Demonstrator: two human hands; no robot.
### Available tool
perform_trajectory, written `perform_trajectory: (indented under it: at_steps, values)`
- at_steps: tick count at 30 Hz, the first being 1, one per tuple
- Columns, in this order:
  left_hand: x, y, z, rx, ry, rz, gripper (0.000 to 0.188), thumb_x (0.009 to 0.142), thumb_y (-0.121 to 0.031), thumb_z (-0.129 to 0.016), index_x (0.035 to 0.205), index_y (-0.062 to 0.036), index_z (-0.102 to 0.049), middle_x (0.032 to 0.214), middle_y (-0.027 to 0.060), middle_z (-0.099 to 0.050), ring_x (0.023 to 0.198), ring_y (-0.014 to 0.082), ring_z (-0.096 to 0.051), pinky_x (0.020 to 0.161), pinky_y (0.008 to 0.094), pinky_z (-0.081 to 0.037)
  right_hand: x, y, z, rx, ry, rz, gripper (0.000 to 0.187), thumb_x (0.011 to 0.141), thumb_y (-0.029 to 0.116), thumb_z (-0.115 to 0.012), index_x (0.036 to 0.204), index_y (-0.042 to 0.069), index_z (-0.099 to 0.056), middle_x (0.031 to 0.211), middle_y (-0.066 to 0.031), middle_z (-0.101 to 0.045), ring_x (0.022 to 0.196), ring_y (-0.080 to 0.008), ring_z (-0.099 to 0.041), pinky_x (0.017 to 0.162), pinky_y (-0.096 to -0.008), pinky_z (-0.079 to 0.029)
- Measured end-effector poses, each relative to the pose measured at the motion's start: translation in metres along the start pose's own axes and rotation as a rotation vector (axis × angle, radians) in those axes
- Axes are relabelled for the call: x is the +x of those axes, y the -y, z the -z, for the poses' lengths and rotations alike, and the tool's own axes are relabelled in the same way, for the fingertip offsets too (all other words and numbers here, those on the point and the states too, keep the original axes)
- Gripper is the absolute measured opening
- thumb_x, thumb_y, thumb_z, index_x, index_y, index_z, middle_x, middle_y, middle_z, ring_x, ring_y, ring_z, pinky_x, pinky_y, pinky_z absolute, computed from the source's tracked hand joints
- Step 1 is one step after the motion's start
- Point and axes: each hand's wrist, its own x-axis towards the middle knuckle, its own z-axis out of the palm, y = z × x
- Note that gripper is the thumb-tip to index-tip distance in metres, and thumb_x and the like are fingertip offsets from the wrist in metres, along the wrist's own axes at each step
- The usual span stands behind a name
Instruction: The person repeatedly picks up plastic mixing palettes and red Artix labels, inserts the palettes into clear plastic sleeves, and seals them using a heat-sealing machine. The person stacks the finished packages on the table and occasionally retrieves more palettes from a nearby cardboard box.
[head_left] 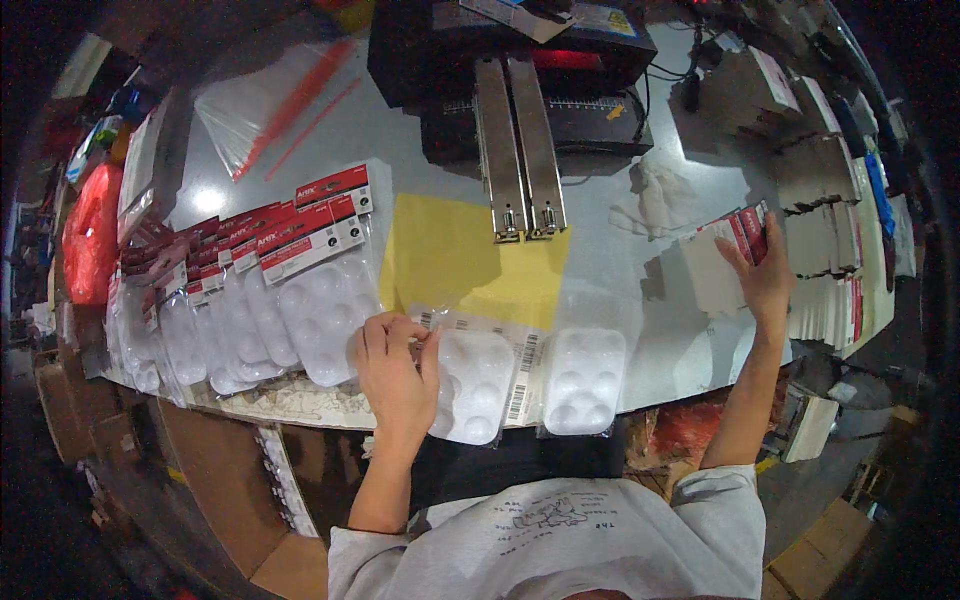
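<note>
Grey worktable (655, 345) (bright glare (207, 195), left), dim floor (862, 410) beyond.

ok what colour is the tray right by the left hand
The tray is white; it shows best in the head view.

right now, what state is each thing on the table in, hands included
left hand, fingers bent at the near palette's bag, grip unclear
near palette, in clear bag, no red header showing
right palette, bagged, no red header showing
right hand, closed on red-printed card stock
red-printed card stock, held, count unclear
bagged palettes, red-headed, overlapping
yellow sheet, lying flat
metal bars, side by side, slightly apart
</note>
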Motion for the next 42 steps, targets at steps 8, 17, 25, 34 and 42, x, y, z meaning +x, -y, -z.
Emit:
perform_trajectory:
  at_steps: [8,17,25,34,42]
  values:
    - [0.002,-0.006,-0.007,0.008,0.021,0.011,0.021,0.072,-0.025,-0.067,0.08,-0.009,-0.055,0.095,0.0106,-0.052,0.097,0.0316,-0.047,0.083,0.0452,-0.034,-0.002,-0.012,0.011,-0.024,0.102,0.037,0.078,0.072,0.027,-0.073,0.13,-0.004,-0.032,0.124,-0.0205,-0.048,0.114,-0.0247,-0.05,0.092,-0.032,-0.042]
    - [0.008,-0.012,-0.004,-0.009,0.1,0.013,0.02,0.073,-0.019,-0.067,0.084,-0.0053,-0.056,0.094,0.0107,-0.05,0.097,0.0309,-0.045,0.086,0.0413,-0.033,0.016,-0.009,0.028,-0.12,0.234,-0.071,0.095,0.059,0.043,-0.08,0.129,-0.005,-0.036,0.124,-0.0241,-0.047,0.113,-0.029,-0.05,0.095,-0.0336,-0.039]
    - [0.006,-0.015,0.005,-0.424,0.129,0.155,0.01,0.085,-0.011,-0.054,0.085,-0.0024,-0.048,0.089,0.0135,-0.056,0.084,0.0231,-0.053,0.081,0.0308,-0.038,0.019,-0.005,0.037,0.088,0.299,-0.139,0.078,0.063,0.029,-0.081,0.121,-0.006,-0.043,0.099,-0.0126,-0.062,0.088,-0.0146,-0.058,0.081,-0.0278,-0.046]
    - [0.0,-0.054,0.037,-1.302,0.361,0.502,0.023,0.092,-0.012,-0.045,0.109,0.0037,-0.047,0.094,0.0193,-0.064,0.084,0.0159,-0.062,0.075,0.024,-0.048,-0.008,0.059,0.03,0.205,-0.083,-0.066,0.04,0.07,0.014,-0.074,0.104,-0.002,-0.058,0.091,-0.0089,-0.066,0.082,-0.0136,-0.062,0.074,-0.0265,-0.049]
    - [-0.01,-0.079,0.033,-1.133,0.369,0.294,0.016,0.089,-0.009,-0.053,0.095,0.0019,-0.063,0.088,0.0059,-0.067,0.075,0.0068,-0.058,0.07,0.0201,-0.046,-0.06,0.165,0.009,0.572,0.65,0.342,0.028,0.073,0.02,-0.072,0.086,-0.001,-0.059,0.065,-0.0079,-0.057,0.055,-0.0111,-0.05,0.052,-0.0236,-0.041]
